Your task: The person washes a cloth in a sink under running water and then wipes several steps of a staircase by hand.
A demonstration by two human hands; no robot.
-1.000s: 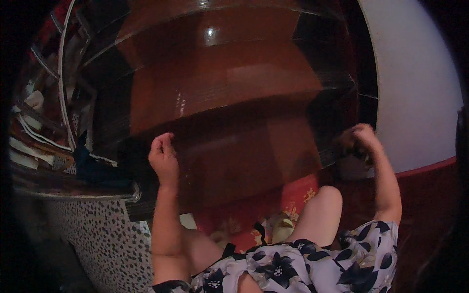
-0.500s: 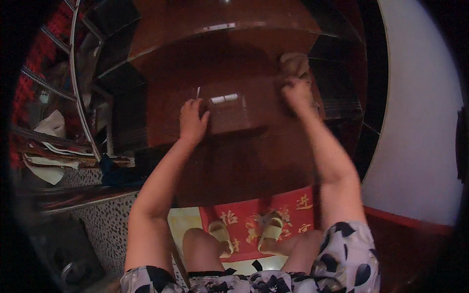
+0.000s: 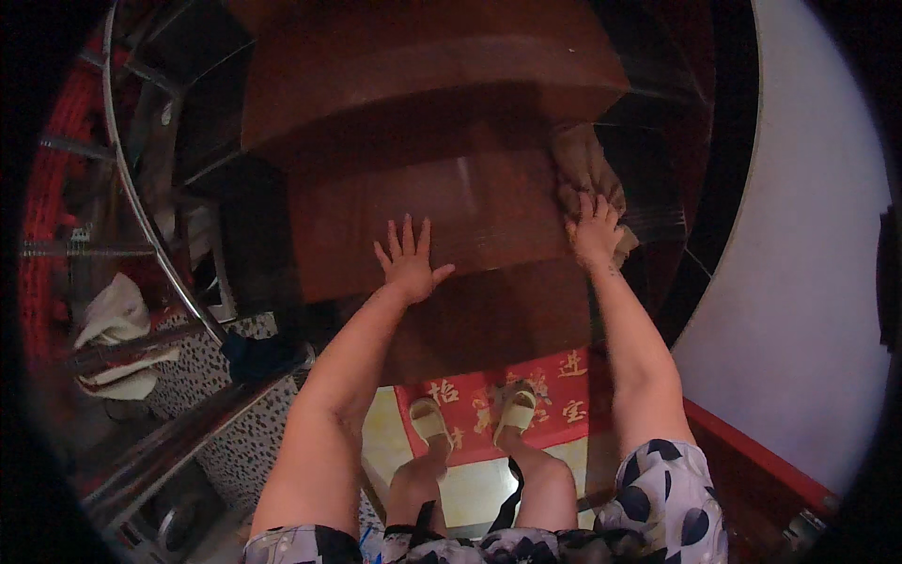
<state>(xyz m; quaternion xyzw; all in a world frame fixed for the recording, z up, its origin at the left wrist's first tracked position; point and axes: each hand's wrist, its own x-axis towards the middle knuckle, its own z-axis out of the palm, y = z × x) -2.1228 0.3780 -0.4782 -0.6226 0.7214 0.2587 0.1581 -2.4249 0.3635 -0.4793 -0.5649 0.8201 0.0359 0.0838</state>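
My left hand (image 3: 411, 273) lies on a glossy brown stair step (image 3: 343, 226) with its fingers spread, nothing in it. To the right, my right hand (image 3: 595, 235) presses on a crumpled brownish cloth (image 3: 584, 160) at the right side of the same step. Its fingers are stretched out over the cloth, which bunches up ahead of the fingertips and shows beside the hand too.
Another brown step (image 3: 432, 56) rises beyond, with black side pieces. A curved metal railing (image 3: 141, 197) runs along the left, with pale cloths (image 3: 117, 315) behind it. A white wall (image 3: 808, 235) stands at right. Below lie a red mat (image 3: 479, 418) and my slippered feet.
My left hand has shifted right and nearer, its fingers now spread. My right hand has come nearer and opened out over the cloth, which now stretches longer. The whole view has shifted.
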